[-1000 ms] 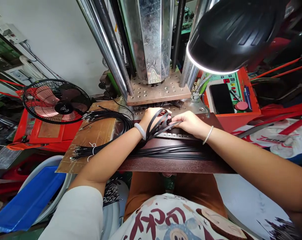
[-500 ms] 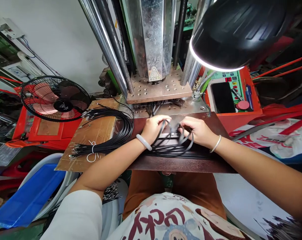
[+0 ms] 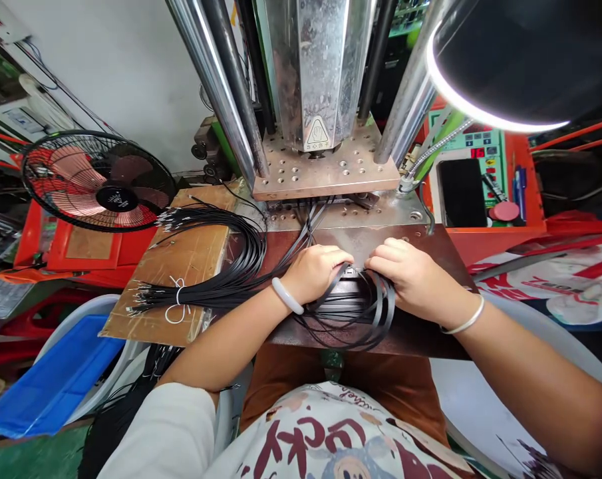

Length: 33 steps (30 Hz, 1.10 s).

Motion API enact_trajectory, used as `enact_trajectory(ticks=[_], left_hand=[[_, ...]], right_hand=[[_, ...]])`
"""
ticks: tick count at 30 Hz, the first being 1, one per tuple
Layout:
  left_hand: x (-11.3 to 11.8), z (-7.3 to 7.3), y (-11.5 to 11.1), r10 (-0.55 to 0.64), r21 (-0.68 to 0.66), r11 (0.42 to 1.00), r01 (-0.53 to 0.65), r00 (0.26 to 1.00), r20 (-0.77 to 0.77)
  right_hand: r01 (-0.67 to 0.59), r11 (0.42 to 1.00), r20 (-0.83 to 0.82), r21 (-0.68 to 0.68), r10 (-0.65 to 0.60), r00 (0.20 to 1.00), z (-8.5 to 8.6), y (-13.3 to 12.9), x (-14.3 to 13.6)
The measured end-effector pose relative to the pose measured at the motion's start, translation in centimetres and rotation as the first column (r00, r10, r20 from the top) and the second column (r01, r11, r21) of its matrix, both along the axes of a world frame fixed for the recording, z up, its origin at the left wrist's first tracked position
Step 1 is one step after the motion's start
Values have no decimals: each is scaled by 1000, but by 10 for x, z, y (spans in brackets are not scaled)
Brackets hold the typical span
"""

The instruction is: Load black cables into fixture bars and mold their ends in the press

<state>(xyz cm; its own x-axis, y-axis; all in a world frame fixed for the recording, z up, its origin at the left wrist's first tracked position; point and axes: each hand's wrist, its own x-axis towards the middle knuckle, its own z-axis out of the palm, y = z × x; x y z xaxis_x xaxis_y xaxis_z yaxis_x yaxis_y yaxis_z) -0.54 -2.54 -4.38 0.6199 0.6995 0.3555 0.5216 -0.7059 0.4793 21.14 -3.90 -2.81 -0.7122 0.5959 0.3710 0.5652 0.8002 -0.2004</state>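
Note:
My left hand (image 3: 316, 274) is closed at the inner side of a loop of thin black cables (image 3: 382, 319), its fingertips pinching a strand. Facing it, my right hand (image 3: 409, 276) is wrapped round the right side of the loop. The two hands are a short gap apart. Beneath the loop, partly covered by it, a silvery metal block (image 3: 339, 305) lies on the dark brown tabletop (image 3: 420, 329). More strands run from under the press plate toward my left hand. What exactly its fingertips hold at the ends is hidden.
A press with a drilled copper-coloured plate (image 3: 325, 183) stands just beyond my hands. On a cardboard sheet (image 3: 193, 256) at left lies a tied cable bundle (image 3: 225, 293). A fan (image 3: 101, 183) stands farther left. A lamp (image 3: 510, 60) hangs at upper right, above a phone (image 3: 461, 193).
My right hand has moved right and closed more fully round the cables, and the loop hangs lower. Strands between the press and my left hand now show. The whole view has shifted slightly.

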Motion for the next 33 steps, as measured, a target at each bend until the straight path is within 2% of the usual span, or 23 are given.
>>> enact_trajectory(ticks=[2, 5, 7, 13, 17, 20, 28, 31, 33], left_hand=[[-1, 2, -1, 25, 10, 1000, -24, 998, -49], [-2, 4, -3, 25, -18, 1000, -26, 999, -33], [-3, 4, -3, 17, -41, 999, -17, 1000, 3], [0, 4, -4, 10, -62, 998, -7, 999, 51], [4, 12, -12, 60, -20, 998, -63, 992, -108], [9, 16, -21, 78, 54, 996, -67, 967, -244], [14, 14, -26, 94, 155, 987, -37, 920, -379], [16, 12, -28, 59, 237, 970, 52, 898, -437], [16, 10, -28, 41, 264, 960, 91, 890, -454]], right_hand=[[13, 999, 60, 41, -16, 998, 2, -4, -4], [18, 999, 93, 45, -22, 995, 3, -8, -3], [27, 1000, 46, 7, -27, 999, 3, -8, 3], [130, 986, -189, -104, -148, 971, -3, -9, 17], [96, 985, -242, -142, -128, 962, -7, -7, 15], [82, 987, -217, -137, -110, 970, -9, -6, 15], [8, 1000, -102, -4, -9, 995, -14, -6, 17], [131, 990, -198, 46, -120, 973, -16, -10, 21], [247, 968, -307, 52, -220, 926, -17, -12, 26]])
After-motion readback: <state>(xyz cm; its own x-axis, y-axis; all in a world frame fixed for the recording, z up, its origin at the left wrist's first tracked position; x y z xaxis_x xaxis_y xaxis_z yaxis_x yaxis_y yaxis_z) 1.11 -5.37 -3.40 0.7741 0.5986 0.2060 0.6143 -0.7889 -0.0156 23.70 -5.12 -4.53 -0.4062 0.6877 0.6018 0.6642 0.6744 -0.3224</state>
